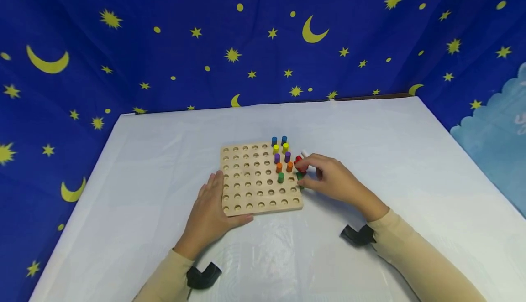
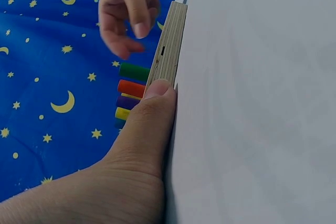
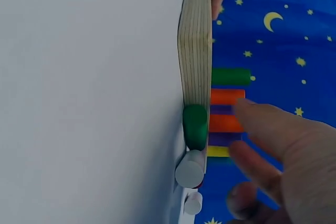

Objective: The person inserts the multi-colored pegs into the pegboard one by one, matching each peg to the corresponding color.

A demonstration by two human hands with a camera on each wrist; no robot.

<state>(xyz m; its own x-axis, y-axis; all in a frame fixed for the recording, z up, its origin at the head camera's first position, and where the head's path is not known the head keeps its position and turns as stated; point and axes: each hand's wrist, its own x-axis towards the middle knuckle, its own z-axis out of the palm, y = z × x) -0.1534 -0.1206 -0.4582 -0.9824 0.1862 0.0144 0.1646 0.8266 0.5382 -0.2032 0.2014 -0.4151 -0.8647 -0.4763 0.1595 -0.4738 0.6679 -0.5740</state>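
A square wooden pegboard (image 1: 243,200) lies on the table. My left hand (image 1: 207,213) rests against its near left corner, fingers along the left side and thumb (image 2: 159,88) on the front edge. Pairs of blue, yellow, purple (image 1: 277,158) and orange (image 1: 279,168) pegs stand in two columns at the right, with one green peg (image 1: 281,178) before them. Beside the board's right edge lies a loose green peg (image 3: 195,127). Over it hovers my right hand (image 1: 334,179), thumb and fingers apart and holding nothing in the right wrist view.
Red pegs (image 1: 298,159) and a white peg (image 1: 304,153) lie loose right of the board, partly behind the right hand. The white-covered table (image 1: 144,165) extends around the board. A blue curtain (image 1: 164,51) with stars and moons hangs behind.
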